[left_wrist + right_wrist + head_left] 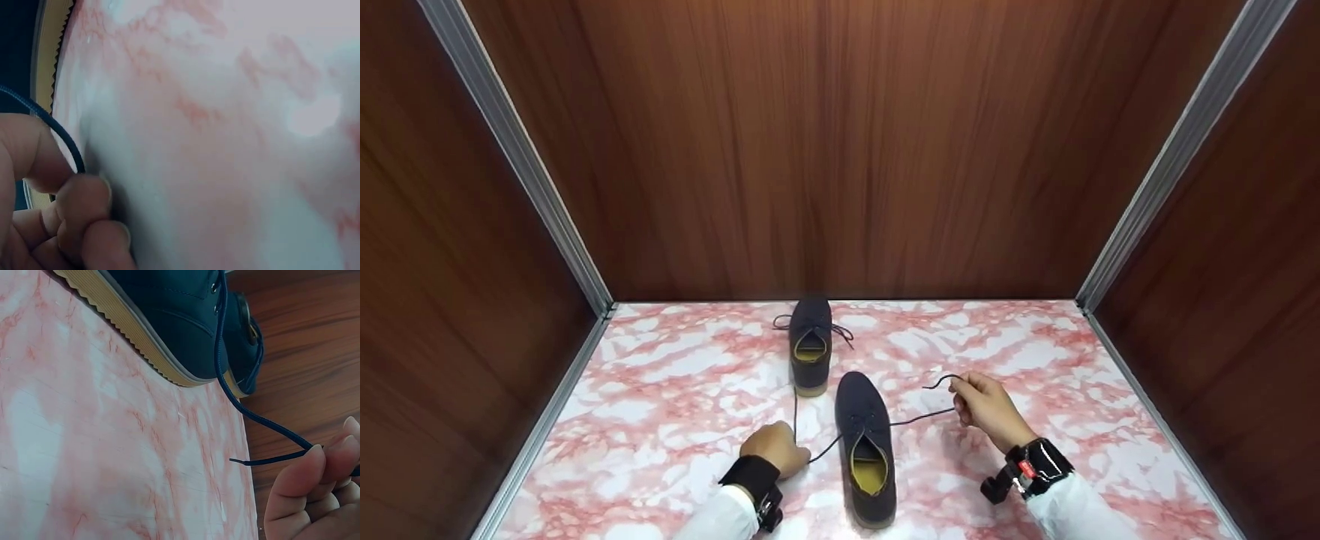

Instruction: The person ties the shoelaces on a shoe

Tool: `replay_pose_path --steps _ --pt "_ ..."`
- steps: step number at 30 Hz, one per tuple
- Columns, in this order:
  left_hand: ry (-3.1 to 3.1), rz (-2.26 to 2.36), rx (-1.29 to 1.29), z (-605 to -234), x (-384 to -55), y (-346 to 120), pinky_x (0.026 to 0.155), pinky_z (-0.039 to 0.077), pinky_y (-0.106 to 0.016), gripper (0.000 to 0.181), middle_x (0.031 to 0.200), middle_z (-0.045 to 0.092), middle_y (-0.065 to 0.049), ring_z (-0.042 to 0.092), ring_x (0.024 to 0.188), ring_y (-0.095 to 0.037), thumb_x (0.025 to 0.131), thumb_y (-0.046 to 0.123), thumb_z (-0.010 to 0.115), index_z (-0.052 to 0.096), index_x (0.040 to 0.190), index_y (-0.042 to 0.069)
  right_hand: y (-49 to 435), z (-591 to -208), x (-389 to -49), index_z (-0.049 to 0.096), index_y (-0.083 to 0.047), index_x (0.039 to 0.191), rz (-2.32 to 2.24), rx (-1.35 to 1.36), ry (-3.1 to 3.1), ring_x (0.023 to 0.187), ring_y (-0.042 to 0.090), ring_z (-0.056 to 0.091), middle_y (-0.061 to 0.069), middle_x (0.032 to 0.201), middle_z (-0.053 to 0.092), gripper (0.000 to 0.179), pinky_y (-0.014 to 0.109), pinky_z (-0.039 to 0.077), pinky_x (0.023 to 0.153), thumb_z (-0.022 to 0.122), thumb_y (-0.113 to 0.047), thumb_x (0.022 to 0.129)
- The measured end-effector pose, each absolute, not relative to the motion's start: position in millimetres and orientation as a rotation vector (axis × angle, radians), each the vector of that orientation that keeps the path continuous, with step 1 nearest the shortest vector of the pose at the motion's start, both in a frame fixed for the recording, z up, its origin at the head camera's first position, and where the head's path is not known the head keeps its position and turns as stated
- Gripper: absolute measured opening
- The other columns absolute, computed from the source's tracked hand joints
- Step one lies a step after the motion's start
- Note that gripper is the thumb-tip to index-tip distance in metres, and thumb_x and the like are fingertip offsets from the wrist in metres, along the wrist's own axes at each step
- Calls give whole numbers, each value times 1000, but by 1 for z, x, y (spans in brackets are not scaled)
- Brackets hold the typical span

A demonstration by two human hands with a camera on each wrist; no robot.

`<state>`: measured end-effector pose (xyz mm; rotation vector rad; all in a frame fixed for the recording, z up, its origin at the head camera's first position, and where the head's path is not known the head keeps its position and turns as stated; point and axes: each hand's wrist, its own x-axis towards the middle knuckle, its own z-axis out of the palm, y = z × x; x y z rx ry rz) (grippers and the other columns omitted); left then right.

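Observation:
A dark navy lace-up shoe [855, 397] with a yellow lining stands between the hands, toe pointing away. To its left, the left hand [776, 448] pinches one end of its shoelace [61, 133] between thumb and fingers. Out to the right, the right hand [990, 409] pinches the other lace end [261, 419], and a short tip hangs free past the fingers. Both lace ends run sideways from the shoe's eyelets, with no bow on it. In the right wrist view the shoe's tan ridged sole [135, 334] shows.
Ahead and slightly left stands the matching shoe [810, 379], its lace tied in a bow [842, 331]. Both shoes rest on a red-and-white marbled surface [660, 420]. Brown wood-look panels [840, 150] with grey metal edging enclose the back and sides.

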<state>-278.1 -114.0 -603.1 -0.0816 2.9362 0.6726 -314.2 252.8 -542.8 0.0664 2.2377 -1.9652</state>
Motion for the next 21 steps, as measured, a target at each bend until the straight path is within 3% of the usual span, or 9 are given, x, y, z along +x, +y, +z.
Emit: replay_pose_path --steps 10,15,18,21 --pt "2990 1036 -28 -603 -278 -121 50 33 -31 33 53 47 3 43 51 -18 71 18 71 44 52 19 260 -543 -313 65 -6 100 -1934 33 2231 58 9 48 -2 72 54 24 23 46 56 56 -27 108" --pt "2918 1155 -36 -606 -277 -123 50 36 -27 24 51 52 5 49 50 -15 69 13 69 48 58 18 259 -544 -312 65 -6 100 -1927 42 2233 59 10 48 -2 73 55 24 23 46 56 56 -27 108" --pt "2817 1283 -86 -604 -275 -126 50 44 -25 16 53 63 3 59 49 -11 71 10 71 55 71 12 259 -544 -312 65 -6 100 -1921 42 2235 59 9 48 -2 73 55 24 23 46 57 57 -28 108" --pt "2718 1431 -175 -598 -276 -131 51 50 -24 20 60 70 1 67 51 -12 75 11 77 61 85 5 259 -544 -312 65 -6 101 -1912 34 2232 58 9 47 -2 73 55 24 23 45 58 56 -27 108"
